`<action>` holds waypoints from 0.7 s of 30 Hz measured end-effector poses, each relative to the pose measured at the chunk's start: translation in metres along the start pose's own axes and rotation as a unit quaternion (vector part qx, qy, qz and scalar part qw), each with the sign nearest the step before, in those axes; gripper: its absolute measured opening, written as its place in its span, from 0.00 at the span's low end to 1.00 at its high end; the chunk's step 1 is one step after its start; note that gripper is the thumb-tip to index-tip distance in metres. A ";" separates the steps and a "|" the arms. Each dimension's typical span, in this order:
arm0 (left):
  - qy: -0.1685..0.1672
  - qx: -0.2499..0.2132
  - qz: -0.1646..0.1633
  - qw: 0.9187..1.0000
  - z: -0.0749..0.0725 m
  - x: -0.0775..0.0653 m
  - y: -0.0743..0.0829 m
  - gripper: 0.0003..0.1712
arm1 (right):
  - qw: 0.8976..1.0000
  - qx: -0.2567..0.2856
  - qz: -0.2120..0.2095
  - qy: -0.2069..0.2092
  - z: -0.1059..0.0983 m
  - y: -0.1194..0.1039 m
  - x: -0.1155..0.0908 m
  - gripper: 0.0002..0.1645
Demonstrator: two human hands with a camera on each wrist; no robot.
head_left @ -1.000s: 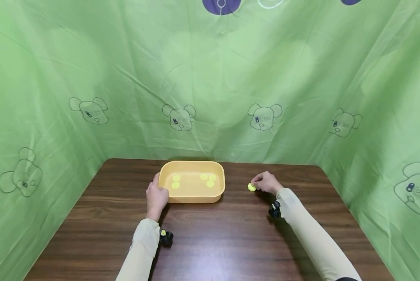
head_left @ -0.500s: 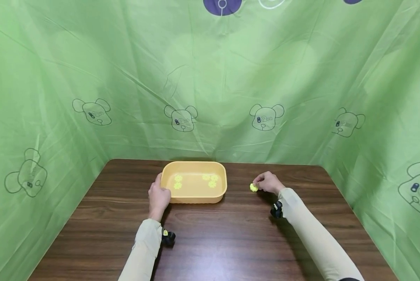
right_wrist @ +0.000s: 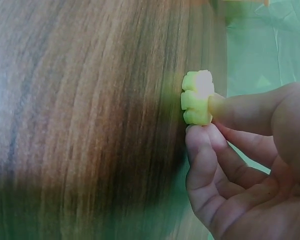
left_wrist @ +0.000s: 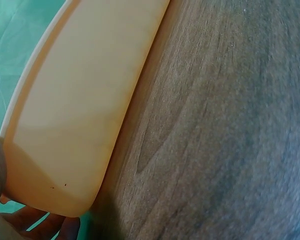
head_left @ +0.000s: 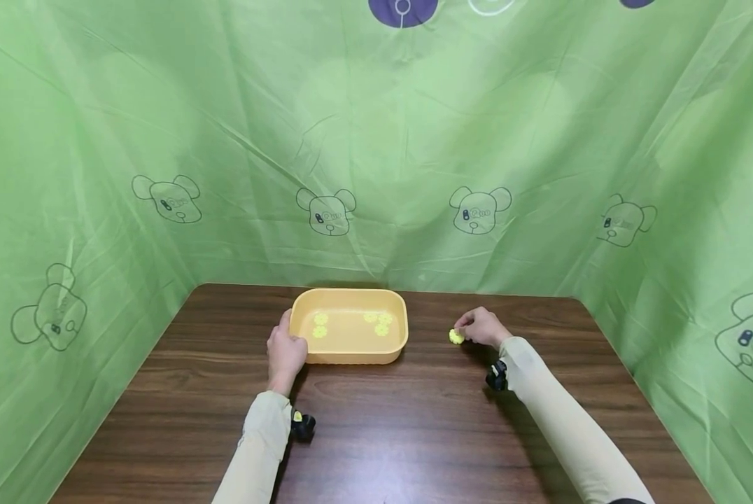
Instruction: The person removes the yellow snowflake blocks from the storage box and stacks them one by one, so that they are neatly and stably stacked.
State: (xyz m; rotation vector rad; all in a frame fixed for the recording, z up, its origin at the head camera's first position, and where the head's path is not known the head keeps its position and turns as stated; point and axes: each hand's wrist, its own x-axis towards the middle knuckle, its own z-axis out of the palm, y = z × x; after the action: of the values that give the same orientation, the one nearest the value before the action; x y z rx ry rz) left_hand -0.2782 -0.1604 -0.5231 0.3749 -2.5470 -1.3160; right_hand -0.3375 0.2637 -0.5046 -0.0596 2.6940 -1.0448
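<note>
At the bottom edge of the head view, two pale sleeves [head_left: 257, 442] reached in over the brown wood-grain surface [head_left: 389, 427], one left of centre, one at lower right, each with a small black camera [head_left: 304, 425] at its wrist. Farther up, just left of centre, the left hand [head_left: 286, 355] gripped the left end of a yellow-orange tray [head_left: 354, 358]; the left wrist view showed its fingers curled around that end at lower left. Right of centre, well apart from the tray, the right hand [head_left: 482, 327] pinched a yellow-green flower-shaped piece [head_left: 456, 337] between thumb and fingers, its scalloped edge plain in the right wrist view; whether the piece touched the surface could not be told. The tray sat upright near the far edge, with two yellow flower shapes [head_left: 320, 332] at the left of its interior and three more flower shapes [head_left: 382, 330] at the right. Behind everything, filling the upper frame, hung a creased green curtain [head_left: 376, 140] printed with outlined bear heads [head_left: 475, 212].
</note>
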 end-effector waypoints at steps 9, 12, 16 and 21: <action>-0.003 -0.003 0.005 1.000 -0.001 0.000 0.001 0.42 | 0.996 -0.040 -0.048 0.059 -0.001 -0.029 0.009 0.13; -0.004 -0.002 0.004 1.000 -0.002 -0.001 0.002 0.42 | 0.994 -0.025 -0.074 0.078 0.003 -0.050 0.014 0.13; -0.008 -0.003 -0.001 1.000 -0.002 -0.001 0.002 0.42 | 0.991 0.000 -0.100 0.093 0.011 -0.085 0.020 0.12; -0.012 -0.006 -0.005 1.000 0.000 -0.002 0.000 0.42 | 0.989 0.029 -0.115 0.089 0.031 -0.134 0.025 0.12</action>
State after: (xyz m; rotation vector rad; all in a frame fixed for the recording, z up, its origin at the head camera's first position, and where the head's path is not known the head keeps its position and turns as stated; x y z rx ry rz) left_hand -0.2763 -0.1602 -0.5230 0.3726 -2.5584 -1.3464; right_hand -0.3612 0.1406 -0.4432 -0.2862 2.8661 -1.2495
